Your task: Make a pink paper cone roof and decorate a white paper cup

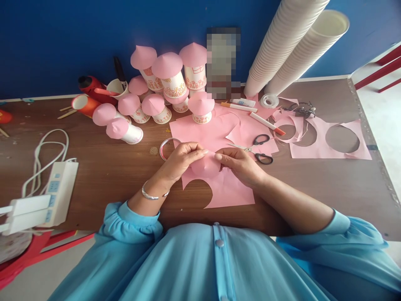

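Note:
Between my two hands is a small pink paper cone (205, 166), its tip facing up toward me. My left hand (184, 158) pinches its far left edge between thumb and fingers. On the far right edge, my right hand (239, 164) pinches the same cone. Beneath lies a pink paper sheet (233, 194) with a round piece cut out of it. Black-handled scissors (250, 149) rest just beyond my right hand. A clear round rim (166, 149) shows partly behind my left wrist. Beyond the hands stands a paper cup with a pink cone roof (201, 108).
Several decorated cups with pink cone roofs (167, 69) stand at the back left. Tall stacks of white cups (282, 46) lean against the blue wall. Orange markers (266, 123), a tape roll (269, 100) and cut pink scraps (332, 138) lie right. A power strip (61, 192) sits left.

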`<state>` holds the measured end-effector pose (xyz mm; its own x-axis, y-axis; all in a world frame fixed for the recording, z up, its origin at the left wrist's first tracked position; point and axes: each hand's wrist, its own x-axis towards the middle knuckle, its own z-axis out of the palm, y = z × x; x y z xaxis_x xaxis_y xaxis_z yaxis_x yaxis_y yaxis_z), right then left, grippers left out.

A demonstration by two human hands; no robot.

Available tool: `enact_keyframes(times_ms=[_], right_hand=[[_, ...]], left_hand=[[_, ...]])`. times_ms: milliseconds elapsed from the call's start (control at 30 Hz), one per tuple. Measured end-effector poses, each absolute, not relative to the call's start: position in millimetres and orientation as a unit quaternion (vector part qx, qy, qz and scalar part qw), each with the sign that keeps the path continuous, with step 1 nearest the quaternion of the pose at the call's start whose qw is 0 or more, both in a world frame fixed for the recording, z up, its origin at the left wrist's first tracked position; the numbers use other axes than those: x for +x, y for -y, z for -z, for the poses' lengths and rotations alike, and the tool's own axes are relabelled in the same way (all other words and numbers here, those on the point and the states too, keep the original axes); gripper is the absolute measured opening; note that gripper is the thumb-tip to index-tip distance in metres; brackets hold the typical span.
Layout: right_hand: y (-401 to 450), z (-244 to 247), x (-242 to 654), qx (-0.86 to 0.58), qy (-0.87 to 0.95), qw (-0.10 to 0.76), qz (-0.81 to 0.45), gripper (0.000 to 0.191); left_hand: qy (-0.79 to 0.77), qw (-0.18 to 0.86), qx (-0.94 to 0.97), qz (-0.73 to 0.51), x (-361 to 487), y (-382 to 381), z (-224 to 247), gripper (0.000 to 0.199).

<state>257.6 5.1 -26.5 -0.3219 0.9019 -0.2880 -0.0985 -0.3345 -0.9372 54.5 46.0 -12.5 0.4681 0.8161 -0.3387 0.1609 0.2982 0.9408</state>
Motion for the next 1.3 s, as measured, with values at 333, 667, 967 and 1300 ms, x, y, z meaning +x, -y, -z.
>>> enact_keyframes(times_ms=[333, 667, 967, 1300], right_hand=[[-4, 30, 256, -0.458, 0.404, 0.393, -0.688, 0.046], [-5, 32, 257, -0.451, 0.387, 0.393, -0.701, 0.048], [-5, 36, 258, -0.469, 0.380, 0.403, -0.688, 0.048], [-4, 39, 259, -0.487, 0.384, 0.409, -0.670, 0.048]], left_hand=[[-0.444, 0.683, 0.516, -0.265, 53, -45, 14, 0.045], [-0.442, 0.687, 0.517, -0.258, 53, -45, 19, 0.036], [-0.427, 0.722, 0.477, -0.264, 53, -46, 25, 0.036], [-0.452, 0.708, 0.452, -0.301, 54, -48, 34, 0.041]])
